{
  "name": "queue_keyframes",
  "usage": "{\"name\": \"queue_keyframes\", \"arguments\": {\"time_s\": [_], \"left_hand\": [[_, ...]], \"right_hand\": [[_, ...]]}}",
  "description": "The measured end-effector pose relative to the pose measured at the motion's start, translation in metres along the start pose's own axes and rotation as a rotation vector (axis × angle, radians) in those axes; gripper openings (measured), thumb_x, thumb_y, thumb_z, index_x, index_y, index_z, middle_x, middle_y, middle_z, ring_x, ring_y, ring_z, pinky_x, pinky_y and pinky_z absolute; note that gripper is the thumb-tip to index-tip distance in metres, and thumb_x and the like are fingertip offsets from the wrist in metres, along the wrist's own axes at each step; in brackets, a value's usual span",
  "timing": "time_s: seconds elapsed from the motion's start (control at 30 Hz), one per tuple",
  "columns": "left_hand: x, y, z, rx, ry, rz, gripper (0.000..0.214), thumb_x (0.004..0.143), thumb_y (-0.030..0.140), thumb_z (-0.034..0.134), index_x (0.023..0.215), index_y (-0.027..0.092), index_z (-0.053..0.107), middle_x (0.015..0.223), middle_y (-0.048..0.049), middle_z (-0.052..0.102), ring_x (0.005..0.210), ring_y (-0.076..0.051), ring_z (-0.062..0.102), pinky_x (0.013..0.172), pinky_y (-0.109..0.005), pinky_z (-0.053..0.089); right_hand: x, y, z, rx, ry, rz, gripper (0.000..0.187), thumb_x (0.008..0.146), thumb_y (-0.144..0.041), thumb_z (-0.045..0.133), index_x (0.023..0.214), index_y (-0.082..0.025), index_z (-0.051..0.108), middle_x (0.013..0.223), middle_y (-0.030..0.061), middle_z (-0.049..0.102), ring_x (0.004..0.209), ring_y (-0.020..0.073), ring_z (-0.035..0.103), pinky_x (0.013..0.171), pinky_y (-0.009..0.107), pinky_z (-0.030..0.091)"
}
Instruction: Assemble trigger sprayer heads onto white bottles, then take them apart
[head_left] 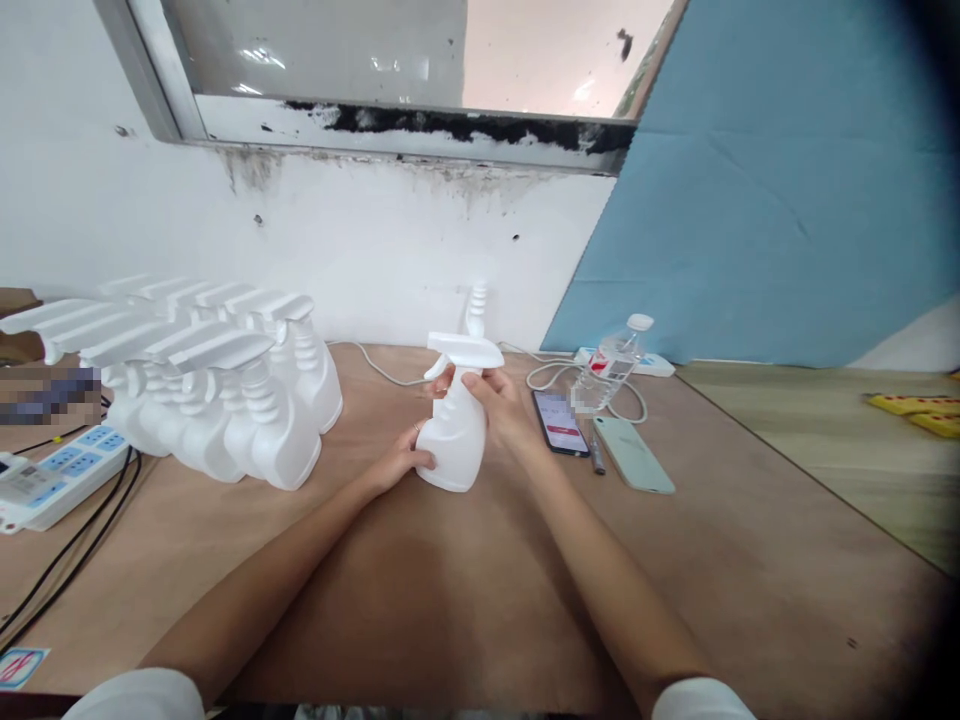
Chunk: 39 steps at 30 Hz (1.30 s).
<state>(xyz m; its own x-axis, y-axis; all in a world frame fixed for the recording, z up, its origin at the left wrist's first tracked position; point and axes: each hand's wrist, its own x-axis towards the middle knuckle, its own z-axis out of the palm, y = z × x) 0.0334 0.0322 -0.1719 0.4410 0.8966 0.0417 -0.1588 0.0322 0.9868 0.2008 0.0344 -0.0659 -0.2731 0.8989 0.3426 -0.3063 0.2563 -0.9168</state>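
Spray bottle: I see one white spray bottle [454, 440] upright at mid-table, base on or just above the brown tabletop [450, 600]. I cannot tell which from here.
Trigger head: white trigger head [465, 350] sits on the bottle's neck, nozzle to the left.
Left hand: left hand [401, 462] wraps the lower body of the bottle from the left, fingers closed against it.
Right hand: right hand [499, 400] clasps the neck under the head from the right, fingers curled round it.
Near right: dark phone [559, 422] with lit screen just beside the right wrist, then a pen [598, 458], then a pale green phone [634, 455] face down.
Behind those: clear water bottle [611, 370] tilted, near a white cable.
Back wall: a lone bottle [476, 308] stands behind the held one, by the wall.
Left: packed rows of white bottles [225, 400], heads all fitted, well apart from the hands.
Far left: power strip [52, 480] with black cords running off the edge.
Right: blue board [787, 200] leans against the wall.
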Motion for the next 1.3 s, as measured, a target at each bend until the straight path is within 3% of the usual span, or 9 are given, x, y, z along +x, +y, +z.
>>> {"name": "queue_keyframes", "arguments": {"time_s": [0.07, 0.17, 0.3, 0.43, 0.53, 0.73, 1.07, 1.17, 1.3], "left_hand": [[0.003, 0.014, -0.002, -0.027, -0.063, 0.043, 0.054, 0.059, 0.023, 0.072, 0.111, 0.019, 0.060, 0.103, -0.0039, 0.063, 0.100, -0.023, 0.054, 0.086, -0.031, 0.040], [0.009, 0.048, -0.001, -0.106, -0.136, 0.247, 0.057, 0.064, 0.033, 0.078, 0.116, 0.023, 0.058, 0.108, -0.0049, 0.061, 0.099, -0.020, 0.057, 0.085, -0.029, 0.043], [0.010, 0.106, 0.014, -0.069, -0.127, 0.456, 0.062, 0.076, 0.052, 0.069, 0.129, 0.027, 0.049, 0.104, -0.0058, 0.062, 0.066, -0.011, 0.058, 0.063, -0.024, 0.048], [0.006, 0.144, 0.031, 0.177, -0.063, 0.446, 0.050, 0.081, 0.049, 0.066, 0.120, 0.020, 0.057, 0.097, -0.0063, 0.067, 0.046, -0.005, 0.051, 0.043, -0.019, 0.044], [0.007, 0.147, 0.037, 0.209, -0.024, 0.412, 0.038, 0.082, 0.046, 0.067, 0.106, 0.016, 0.066, 0.082, -0.0037, 0.069, 0.040, -0.005, 0.048, 0.038, -0.017, 0.040], [0.015, 0.133, 0.032, 0.121, 0.018, 0.414, 0.046, 0.082, 0.050, 0.066, 0.112, 0.015, 0.066, 0.084, -0.0057, 0.071, 0.039, -0.004, 0.046, 0.036, -0.017, 0.040], [0.015, 0.132, 0.036, 0.063, 0.016, 0.388, 0.048, 0.079, 0.053, 0.067, 0.108, 0.014, 0.065, 0.089, -0.0064, 0.071, 0.036, -0.002, 0.043, 0.033, -0.016, 0.035], [0.016, 0.131, 0.036, 0.049, 0.029, 0.400, 0.047, 0.078, 0.052, 0.068, 0.107, 0.015, 0.066, 0.085, -0.0051, 0.071, 0.036, -0.002, 0.043, 0.032, -0.017, 0.035], [0.017, 0.130, 0.035, 0.068, 0.031, 0.428, 0.043, 0.080, 0.050, 0.067, 0.106, 0.015, 0.067, 0.081, -0.0040, 0.069, 0.036, -0.003, 0.046, 0.032, -0.016, 0.037]], "right_hand": [[0.002, 0.011, 0.002, 0.070, 0.024, -0.007, 0.040, 0.071, -0.049, 0.073, 0.095, -0.021, 0.061, 0.079, 0.0035, 0.070, 0.073, 0.0203, 0.068, 0.063, 0.032, 0.055], [0.002, 0.016, 0.003, 0.064, 0.072, -0.026, 0.044, 0.067, -0.052, 0.075, 0.095, -0.021, 0.061, 0.077, 0.0017, 0.069, 0.066, 0.0181, 0.067, 0.061, 0.030, 0.055], [-0.002, 0.016, 0.005, 0.057, 0.008, -0.025, 0.044, 0.070, -0.053, 0.073, 0.098, -0.021, 0.060, 0.078, 0.0023, 0.070, 0.065, 0.0183, 0.067, 0.060, 0.031, 0.057], [-0.007, 0.018, 0.005, 0.103, -0.073, -0.057, 0.036, 0.076, -0.050, 0.068, 0.092, -0.018, 0.061, 0.080, 0.0062, 0.070, 0.071, 0.0220, 0.068, 0.062, 0.034, 0.057], [-0.007, 0.021, 0.003, 0.133, -0.045, -0.060, 0.036, 0.074, -0.051, 0.067, 0.085, -0.017, 0.061, 0.080, 0.0081, 0.070, 0.075, 0.0252, 0.069, 0.062, 0.036, 0.057], [-0.006, 0.023, 0.005, 0.203, -0.070, -0.067, 0.028, 0.079, -0.041, 0.068, 0.091, -0.017, 0.061, 0.081, 0.0071, 0.070, 0.069, 0.0229, 0.069, 0.062, 0.036, 0.057], [-0.006, 0.017, 0.011, 0.079, -0.037, -0.071, 0.050, 0.073, -0.045, 0.076, 0.109, -0.024, 0.049, 0.079, 0.0009, 0.067, 0.064, 0.0187, 0.067, 0.061, 0.033, 0.056], [-0.006, 0.015, 0.013, 0.114, -0.031, -0.072, 0.049, 0.075, -0.052, 0.071, 0.109, -0.025, 0.048, 0.079, 0.0006, 0.066, 0.061, 0.0185, 0.066, 0.058, 0.034, 0.056], [-0.006, 0.011, 0.017, 0.021, 0.025, -0.062, 0.050, 0.068, -0.043, 0.080, 0.102, -0.023, 0.048, 0.073, -0.0017, 0.064, 0.057, 0.0159, 0.063, 0.057, 0.031, 0.055]]}}
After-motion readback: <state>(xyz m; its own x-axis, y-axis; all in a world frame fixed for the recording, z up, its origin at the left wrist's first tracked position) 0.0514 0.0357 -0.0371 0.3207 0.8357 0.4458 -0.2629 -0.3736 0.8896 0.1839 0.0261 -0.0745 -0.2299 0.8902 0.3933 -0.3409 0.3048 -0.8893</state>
